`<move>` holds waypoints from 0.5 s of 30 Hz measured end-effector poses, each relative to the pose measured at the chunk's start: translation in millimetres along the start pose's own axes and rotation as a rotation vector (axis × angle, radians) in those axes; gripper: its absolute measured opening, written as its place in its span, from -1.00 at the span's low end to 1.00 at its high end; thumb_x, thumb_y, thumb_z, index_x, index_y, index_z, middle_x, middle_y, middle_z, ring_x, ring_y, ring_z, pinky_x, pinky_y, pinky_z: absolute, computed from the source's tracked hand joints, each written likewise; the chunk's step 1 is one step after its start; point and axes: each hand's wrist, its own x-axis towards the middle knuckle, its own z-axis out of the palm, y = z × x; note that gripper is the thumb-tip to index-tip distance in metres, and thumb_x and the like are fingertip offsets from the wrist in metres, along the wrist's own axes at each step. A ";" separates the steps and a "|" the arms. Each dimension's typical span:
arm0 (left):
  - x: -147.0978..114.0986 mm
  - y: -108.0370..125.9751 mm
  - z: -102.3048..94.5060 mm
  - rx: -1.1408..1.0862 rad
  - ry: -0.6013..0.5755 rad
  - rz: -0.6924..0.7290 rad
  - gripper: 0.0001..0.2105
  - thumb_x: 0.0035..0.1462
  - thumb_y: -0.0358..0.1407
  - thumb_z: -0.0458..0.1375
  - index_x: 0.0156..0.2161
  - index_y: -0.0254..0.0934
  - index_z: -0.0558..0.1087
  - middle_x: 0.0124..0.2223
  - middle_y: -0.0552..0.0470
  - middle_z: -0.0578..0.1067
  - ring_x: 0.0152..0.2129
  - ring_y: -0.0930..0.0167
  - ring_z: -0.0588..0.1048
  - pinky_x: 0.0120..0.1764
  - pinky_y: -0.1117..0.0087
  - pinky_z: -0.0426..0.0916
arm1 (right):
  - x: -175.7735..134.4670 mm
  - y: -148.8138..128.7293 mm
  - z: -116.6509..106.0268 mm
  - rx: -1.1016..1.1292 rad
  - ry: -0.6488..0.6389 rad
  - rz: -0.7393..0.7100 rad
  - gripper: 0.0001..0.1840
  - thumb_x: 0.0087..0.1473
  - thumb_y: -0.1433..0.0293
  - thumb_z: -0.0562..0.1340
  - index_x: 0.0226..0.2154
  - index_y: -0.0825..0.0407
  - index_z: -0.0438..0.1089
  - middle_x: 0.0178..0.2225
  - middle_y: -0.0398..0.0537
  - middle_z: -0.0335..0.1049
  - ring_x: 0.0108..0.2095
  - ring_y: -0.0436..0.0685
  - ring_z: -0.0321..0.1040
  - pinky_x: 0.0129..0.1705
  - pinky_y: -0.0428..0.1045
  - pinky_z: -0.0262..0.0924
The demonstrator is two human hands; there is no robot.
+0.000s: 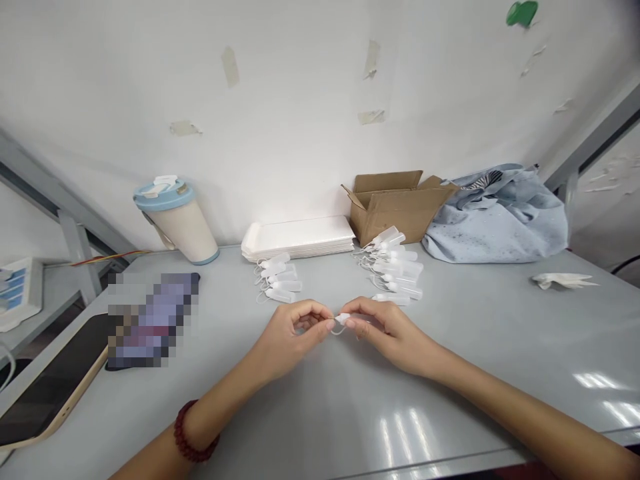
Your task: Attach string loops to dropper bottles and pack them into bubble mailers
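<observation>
Vial (343, 319), small white plastic piece with a thin loop, pinched between your fingertips above the smooth grey table (500, 347), your left hand (290, 333) and right hand (385, 330) both closed on it, brown cardboard box (400, 207) behind, clusters of glossy vials (397, 270) near.

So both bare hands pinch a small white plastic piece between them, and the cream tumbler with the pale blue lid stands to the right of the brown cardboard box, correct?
Not quite. The head view shows the cream tumbler with the pale blue lid standing far left of the brown cardboard box. The left hand and right hand do pinch the small white plastic piece.
</observation>
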 end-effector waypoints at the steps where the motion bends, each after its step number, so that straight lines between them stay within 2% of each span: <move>1: 0.2 0.6 -0.7 0.003 0.006 -0.005 -0.85 0.10 -0.24 0.13 -0.33 -0.30 0.45 -0.45 0.08 0.42 -0.48 0.47 0.36 -0.35 0.45 0.27 | 0.5 0.1 -0.7 0.003 -0.001 0.001 -0.71 0.21 0.21 0.06 -0.26 0.05 0.37 -0.48 -0.16 0.31 -0.48 -0.02 0.20 -0.46 -0.11 0.04; 5: 1.9 0.4 -0.7 0.002 0.019 -0.013 -0.84 0.09 -0.23 0.15 -0.30 -0.29 0.46 -0.41 0.05 0.45 -0.44 0.44 0.38 -0.33 0.44 0.27 | 1.5 1.2 -3.3 0.008 -0.002 -0.006 -0.72 0.20 0.22 0.07 -0.25 0.04 0.38 -0.47 -0.16 0.34 -0.46 -0.01 0.23 -0.46 -0.11 0.05; 15: 0.1 4.6 -2.5 0.042 0.005 0.001 -0.84 0.11 -0.26 0.11 -0.40 -0.28 0.45 -0.49 0.10 0.40 -0.50 0.47 0.33 -0.41 0.46 0.23 | 0.9 -1.6 -5.8 -0.045 -0.039 -0.010 -0.69 0.20 0.20 0.06 -0.27 0.04 0.40 -0.48 -0.15 0.33 -0.50 -0.02 0.16 -0.48 -0.10 0.01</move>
